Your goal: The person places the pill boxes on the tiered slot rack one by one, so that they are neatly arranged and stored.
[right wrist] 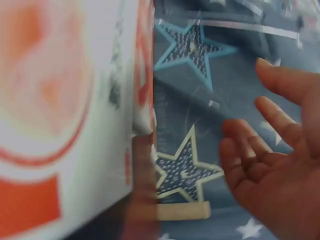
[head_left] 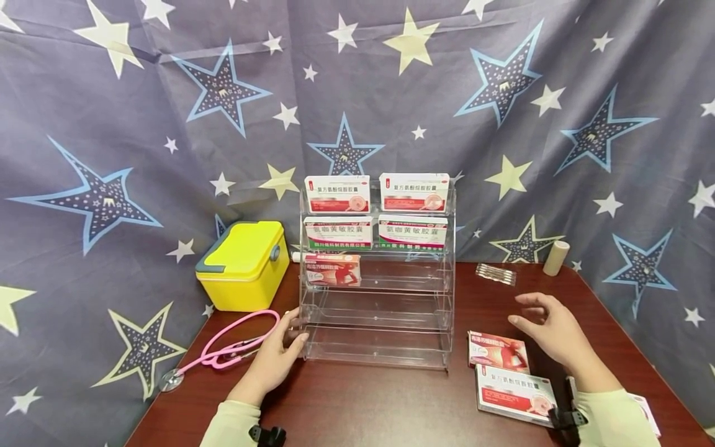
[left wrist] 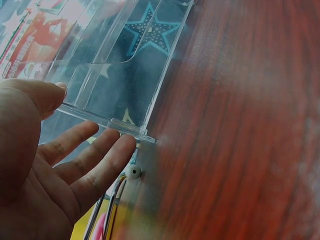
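A clear acrylic tiered rack stands on the dark wooden table, holding several red-and-white medicine boxes on its upper tiers and one red box on the third. My left hand rests open against the rack's lower left corner, thumb on the front edge. My right hand hovers open above the table to the right, fingers relaxed, holding nothing. Just below it lie a small red box and a larger white-and-red box, which fills the left of the right wrist view.
A yellow case sits left of the rack. A pink stethoscope lies by my left hand. A foil blister strip and a beige bandage roll lie at the back right. A star-patterned cloth hangs behind.
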`<control>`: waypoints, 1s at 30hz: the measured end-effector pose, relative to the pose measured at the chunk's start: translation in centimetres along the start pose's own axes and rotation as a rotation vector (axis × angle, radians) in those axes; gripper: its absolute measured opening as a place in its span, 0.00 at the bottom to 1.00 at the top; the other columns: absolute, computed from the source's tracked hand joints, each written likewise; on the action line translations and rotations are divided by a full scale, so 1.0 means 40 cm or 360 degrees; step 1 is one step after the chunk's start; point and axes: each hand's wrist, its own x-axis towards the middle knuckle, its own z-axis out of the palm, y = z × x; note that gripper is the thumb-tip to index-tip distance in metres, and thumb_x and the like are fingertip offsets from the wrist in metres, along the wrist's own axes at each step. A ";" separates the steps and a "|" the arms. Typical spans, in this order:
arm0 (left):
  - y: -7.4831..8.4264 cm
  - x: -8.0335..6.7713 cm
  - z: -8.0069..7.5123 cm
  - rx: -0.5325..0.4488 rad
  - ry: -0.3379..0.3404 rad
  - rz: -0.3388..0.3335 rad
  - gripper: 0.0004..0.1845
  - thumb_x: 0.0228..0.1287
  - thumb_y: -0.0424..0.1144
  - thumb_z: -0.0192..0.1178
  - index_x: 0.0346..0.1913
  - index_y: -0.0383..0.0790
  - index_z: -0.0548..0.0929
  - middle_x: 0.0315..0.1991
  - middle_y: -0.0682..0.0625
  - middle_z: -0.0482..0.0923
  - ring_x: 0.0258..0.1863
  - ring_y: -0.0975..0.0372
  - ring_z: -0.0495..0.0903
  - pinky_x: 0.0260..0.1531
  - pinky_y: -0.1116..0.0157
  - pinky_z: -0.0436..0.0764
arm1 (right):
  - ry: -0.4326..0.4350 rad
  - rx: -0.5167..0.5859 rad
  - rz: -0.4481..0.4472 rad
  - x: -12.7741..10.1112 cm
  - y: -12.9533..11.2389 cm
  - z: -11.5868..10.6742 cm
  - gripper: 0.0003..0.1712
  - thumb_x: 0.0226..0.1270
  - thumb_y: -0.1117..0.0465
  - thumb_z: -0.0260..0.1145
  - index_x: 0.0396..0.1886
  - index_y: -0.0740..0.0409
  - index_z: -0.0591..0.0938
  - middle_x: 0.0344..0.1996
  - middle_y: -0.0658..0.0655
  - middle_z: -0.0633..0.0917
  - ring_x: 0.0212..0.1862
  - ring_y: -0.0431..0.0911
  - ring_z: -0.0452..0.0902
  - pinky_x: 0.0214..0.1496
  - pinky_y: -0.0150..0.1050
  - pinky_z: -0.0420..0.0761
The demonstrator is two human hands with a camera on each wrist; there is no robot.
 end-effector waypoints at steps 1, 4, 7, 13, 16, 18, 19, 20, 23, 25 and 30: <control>-0.001 -0.001 0.001 -0.0013 -0.0005 -0.0002 0.32 0.75 0.33 0.64 0.77 0.50 0.67 0.63 0.40 0.77 0.56 0.48 0.83 0.45 0.61 0.86 | -0.0048 -0.0003 0.0032 -0.002 0.015 -0.003 0.29 0.66 0.50 0.79 0.60 0.59 0.82 0.56 0.69 0.84 0.55 0.66 0.83 0.50 0.58 0.79; -0.005 -0.002 0.003 -0.0055 -0.0009 0.0004 0.32 0.76 0.34 0.64 0.77 0.50 0.67 0.64 0.39 0.76 0.56 0.47 0.83 0.44 0.62 0.87 | -0.0159 -0.0006 0.0111 -0.011 0.041 -0.009 0.31 0.66 0.49 0.78 0.62 0.61 0.81 0.56 0.70 0.85 0.56 0.66 0.82 0.49 0.55 0.80; -0.009 -0.001 0.005 -0.0077 -0.0013 0.0014 0.31 0.76 0.35 0.64 0.77 0.50 0.68 0.64 0.38 0.76 0.56 0.47 0.83 0.43 0.62 0.87 | -0.0240 0.0020 0.0132 -0.017 0.054 -0.011 0.32 0.66 0.52 0.79 0.62 0.64 0.81 0.56 0.71 0.85 0.56 0.65 0.83 0.48 0.51 0.81; -0.008 0.002 0.006 -0.0087 -0.0021 0.0005 0.31 0.76 0.34 0.64 0.77 0.51 0.67 0.64 0.39 0.76 0.56 0.47 0.83 0.44 0.62 0.87 | -0.0390 0.0068 0.0108 -0.019 0.065 -0.009 0.31 0.64 0.57 0.79 0.62 0.67 0.80 0.55 0.71 0.85 0.55 0.64 0.84 0.51 0.53 0.84; -0.005 0.002 0.005 -0.0090 -0.0025 0.0010 0.32 0.76 0.33 0.64 0.77 0.51 0.67 0.63 0.40 0.77 0.56 0.48 0.83 0.44 0.63 0.87 | -0.0457 0.0055 0.0076 -0.017 0.072 -0.010 0.32 0.63 0.56 0.80 0.61 0.69 0.80 0.54 0.70 0.85 0.54 0.64 0.84 0.52 0.56 0.84; -0.004 0.002 0.004 -0.0086 -0.0022 0.0027 0.31 0.76 0.33 0.64 0.77 0.50 0.68 0.63 0.39 0.77 0.56 0.47 0.83 0.44 0.63 0.86 | -0.0506 0.0054 0.0067 -0.017 0.078 -0.009 0.33 0.62 0.56 0.80 0.61 0.70 0.80 0.53 0.69 0.86 0.54 0.62 0.84 0.53 0.57 0.84; -0.004 0.001 0.003 -0.0082 -0.0018 0.0035 0.31 0.76 0.33 0.64 0.77 0.49 0.68 0.63 0.39 0.77 0.56 0.46 0.83 0.44 0.63 0.86 | -0.0534 0.0058 0.0060 -0.017 0.080 -0.008 0.33 0.62 0.57 0.80 0.61 0.70 0.80 0.53 0.68 0.86 0.53 0.62 0.84 0.53 0.58 0.83; -0.003 0.001 0.003 -0.0080 -0.0016 0.0039 0.31 0.76 0.34 0.64 0.77 0.49 0.68 0.63 0.39 0.77 0.56 0.46 0.83 0.44 0.63 0.86 | -0.0561 0.0060 0.0053 -0.016 0.082 -0.008 0.33 0.62 0.57 0.80 0.60 0.71 0.80 0.53 0.68 0.86 0.53 0.62 0.84 0.54 0.59 0.83; -0.001 -0.001 0.002 -0.0067 -0.0003 0.0047 0.31 0.76 0.36 0.64 0.77 0.49 0.68 0.62 0.39 0.78 0.56 0.45 0.83 0.45 0.63 0.86 | -0.0622 0.0083 0.0071 -0.016 0.086 -0.006 0.33 0.61 0.58 0.81 0.60 0.72 0.80 0.52 0.67 0.86 0.53 0.61 0.83 0.54 0.59 0.82; 0.000 -0.001 0.002 -0.0060 0.0001 0.0050 0.31 0.76 0.36 0.64 0.77 0.48 0.68 0.62 0.40 0.78 0.57 0.45 0.83 0.46 0.63 0.85 | -0.0653 0.0106 0.0100 -0.016 0.088 -0.006 0.34 0.60 0.59 0.82 0.60 0.72 0.80 0.53 0.68 0.85 0.53 0.61 0.83 0.54 0.59 0.82; -0.002 -0.001 0.001 -0.0040 0.0000 0.0088 0.31 0.76 0.35 0.64 0.77 0.47 0.68 0.62 0.40 0.79 0.56 0.46 0.83 0.47 0.60 0.86 | -0.0729 0.0141 0.0162 -0.017 0.092 -0.005 0.34 0.58 0.62 0.82 0.61 0.72 0.80 0.56 0.69 0.84 0.54 0.60 0.82 0.54 0.57 0.83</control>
